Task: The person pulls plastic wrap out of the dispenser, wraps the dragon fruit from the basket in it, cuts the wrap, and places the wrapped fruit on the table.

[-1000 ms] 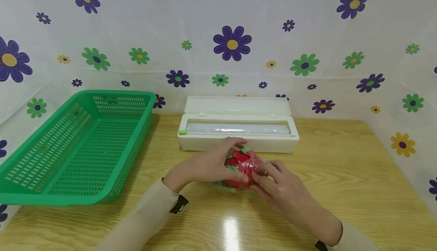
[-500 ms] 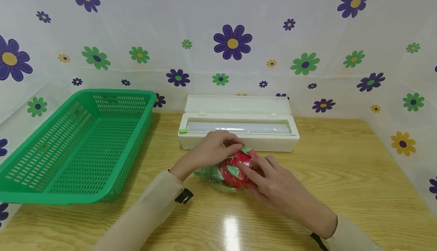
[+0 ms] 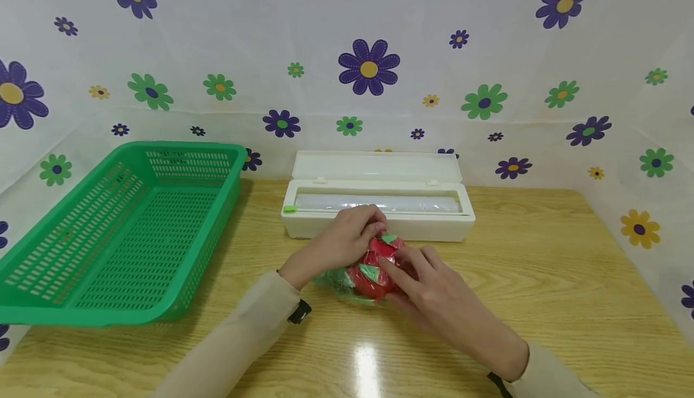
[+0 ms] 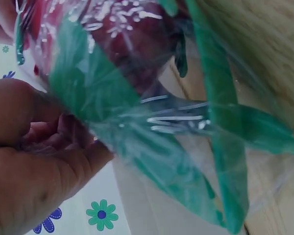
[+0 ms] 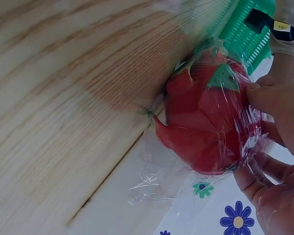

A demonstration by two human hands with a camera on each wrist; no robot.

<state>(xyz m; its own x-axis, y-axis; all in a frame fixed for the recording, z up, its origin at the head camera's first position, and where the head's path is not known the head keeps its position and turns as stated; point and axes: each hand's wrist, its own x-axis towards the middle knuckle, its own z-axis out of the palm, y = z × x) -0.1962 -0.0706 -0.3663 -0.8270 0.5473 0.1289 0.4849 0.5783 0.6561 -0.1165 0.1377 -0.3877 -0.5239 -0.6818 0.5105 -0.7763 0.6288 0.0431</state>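
Note:
A red dragon fruit (image 3: 373, 282) with green leafy scales lies on the wooden table, wrapped in clear cling film (image 5: 159, 178). Long green tips show through the film in the left wrist view. My left hand (image 3: 344, 238) is at the fruit's far left side, its thumb and fingers pinching a gathered bit of film. From the right, my right hand (image 3: 444, 298) grips the wrapped fruit, thumb on the red skin and fingers at the film on its side. Part of the fruit is hidden behind the right fingers.
Behind the hands stands an open white box (image 3: 379, 226) holding a roll of cling film (image 3: 379, 202), its lid raised. A green slotted basket (image 3: 179, 301) sits at the left. A flower-patterned cloth (image 3: 423, 0) hangs at the back and sides.
My left hand has moved from across the fruit's top to its far left edge, uncovering more red skin. The right thumb has shifted onto the fruit. The last half second shows little motion.

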